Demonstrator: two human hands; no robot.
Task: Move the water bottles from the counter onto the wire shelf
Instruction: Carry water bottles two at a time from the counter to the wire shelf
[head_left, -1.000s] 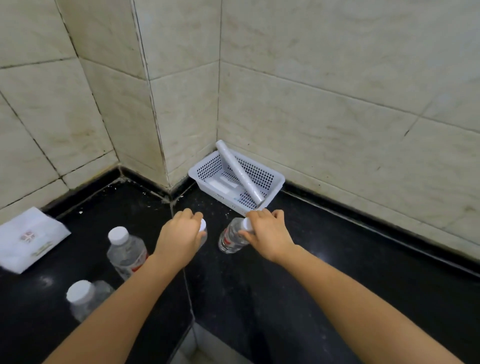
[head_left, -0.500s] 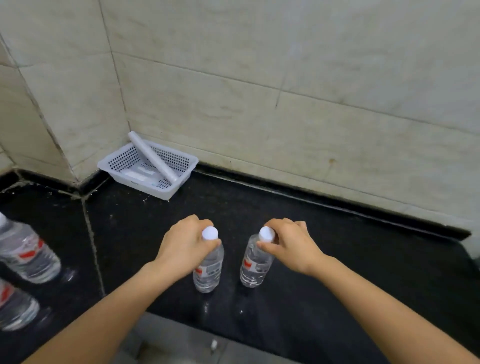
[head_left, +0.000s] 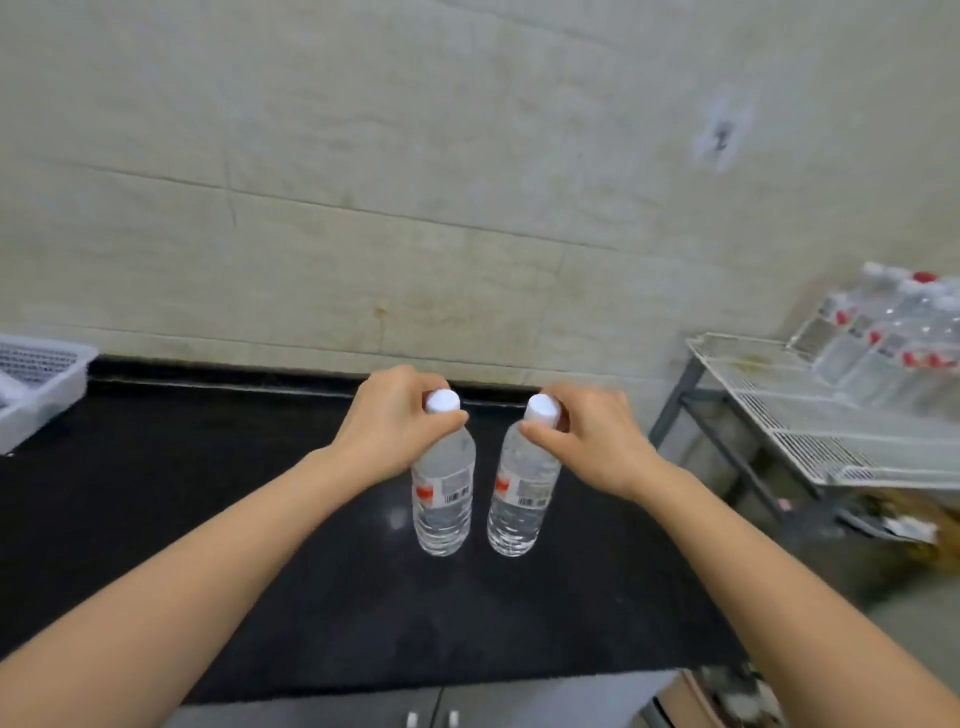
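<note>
- Gripping occurs at the neck: the left hand closes its fingers just below the white screw cap of a clear plastic water bottle with a red-and-white label.
- The right hand pinches the neck of a second clear plastic water bottle of the same type, directly under its cap.
- Both bottles stand upright, side by side and slightly apart, over the black polished stone counter; whether their bases touch the surface cannot be confirmed.
- The white wire shelf on a grey metal frame stands to the right of the counter, well apart from both bottles.
- A row of shrink-wrapped clear bottles with red caps lies on the shelf; detail is blurred.
- A white perforated plastic basket rests on the counter at the left edge.
</note>
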